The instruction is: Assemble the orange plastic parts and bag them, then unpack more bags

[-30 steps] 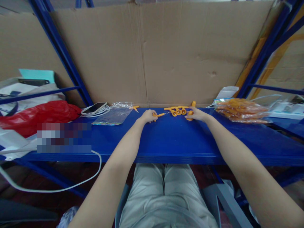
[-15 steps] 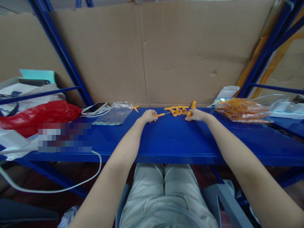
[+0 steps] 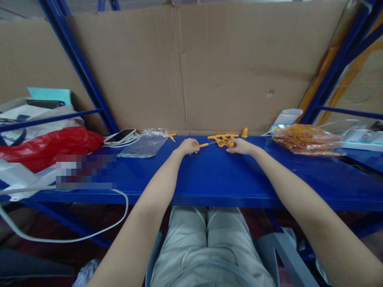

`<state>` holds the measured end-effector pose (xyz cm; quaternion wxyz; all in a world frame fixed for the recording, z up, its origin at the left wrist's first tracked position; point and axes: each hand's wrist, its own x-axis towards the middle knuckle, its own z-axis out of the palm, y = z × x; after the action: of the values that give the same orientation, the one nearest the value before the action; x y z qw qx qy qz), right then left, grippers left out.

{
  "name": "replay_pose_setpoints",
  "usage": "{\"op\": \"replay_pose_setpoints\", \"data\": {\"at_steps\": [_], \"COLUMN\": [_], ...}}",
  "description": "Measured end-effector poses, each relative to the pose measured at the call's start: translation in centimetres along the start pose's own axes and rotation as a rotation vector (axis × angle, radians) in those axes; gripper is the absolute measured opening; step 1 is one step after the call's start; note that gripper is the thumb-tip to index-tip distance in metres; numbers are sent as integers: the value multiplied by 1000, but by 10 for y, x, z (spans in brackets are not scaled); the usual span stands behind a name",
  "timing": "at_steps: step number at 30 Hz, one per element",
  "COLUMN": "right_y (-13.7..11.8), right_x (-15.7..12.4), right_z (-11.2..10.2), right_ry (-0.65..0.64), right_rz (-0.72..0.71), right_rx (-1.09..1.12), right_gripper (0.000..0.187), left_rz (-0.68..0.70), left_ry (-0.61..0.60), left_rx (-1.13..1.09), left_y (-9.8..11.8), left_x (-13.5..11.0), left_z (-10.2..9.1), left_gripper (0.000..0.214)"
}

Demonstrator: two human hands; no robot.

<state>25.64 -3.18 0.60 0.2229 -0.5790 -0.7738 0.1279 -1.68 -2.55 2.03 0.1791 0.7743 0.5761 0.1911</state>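
Observation:
My left hand [image 3: 187,146] is closed round the handle of an orange screw-like plastic piece [image 3: 202,145] that lies on the blue shelf [image 3: 209,175] with its ribbed shaft pointing right. My right hand [image 3: 241,146] is closed on a small orange plastic piece [image 3: 231,144] close to the shaft's tip. Just behind both hands lies an orange plastic frame with round loops [image 3: 223,139]. A small orange cone [image 3: 244,132] stands upright at the back edge, right of the frame.
A bag of orange parts [image 3: 305,139] lies at the right. At the left are a clear bag [image 3: 143,146], another small orange piece [image 3: 171,136], a phone on a white cable [image 3: 120,136] and a red bag [image 3: 50,146]. Cardboard [image 3: 191,67] closes the back.
My right hand has closed on a small orange piece and moved left toward the screw-like piece; the orange cone now stands free behind it. My left hand has stayed still.

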Motion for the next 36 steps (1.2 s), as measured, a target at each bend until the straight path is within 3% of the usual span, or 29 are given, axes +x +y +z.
{"op": "replay_pose_setpoints", "data": {"at_steps": [7, 13, 17, 20, 23, 26, 31, 36], "right_y": [-10, -21, -24, -22, -17, -12, 0, 3], "right_x": [3, 1, -2, 0, 5, 11, 17, 19], "right_z": [21, 24, 24, 26, 32, 36, 39, 37], "right_ry": [15, 24, 7, 23, 138, 251, 185, 196], "right_rz": [-64, -59, -58, -80, -159, -264, -253, -299], "right_rx": [-31, 21, 39, 29, -2, 6, 36, -68], "right_gripper": [17, 36, 38, 33, 29, 41, 62, 64], "left_rz": [8, 8, 10, 13, 13, 14, 11, 10], "left_ry": [0, -1, -11, -12, -7, -7, -6, -9], "left_rx": [15, 24, 19, 16, 15, 9, 22, 16], "left_y": [-1, -2, -1, -1, -3, -4, -2, -1], "left_x": [1, 2, 2, 2, 3, 4, 3, 2], "left_z": [0, 1, 0, 0, 1, 1, 1, 1], "left_gripper": [27, 27, 27, 27, 27, 28, 28, 28]}}
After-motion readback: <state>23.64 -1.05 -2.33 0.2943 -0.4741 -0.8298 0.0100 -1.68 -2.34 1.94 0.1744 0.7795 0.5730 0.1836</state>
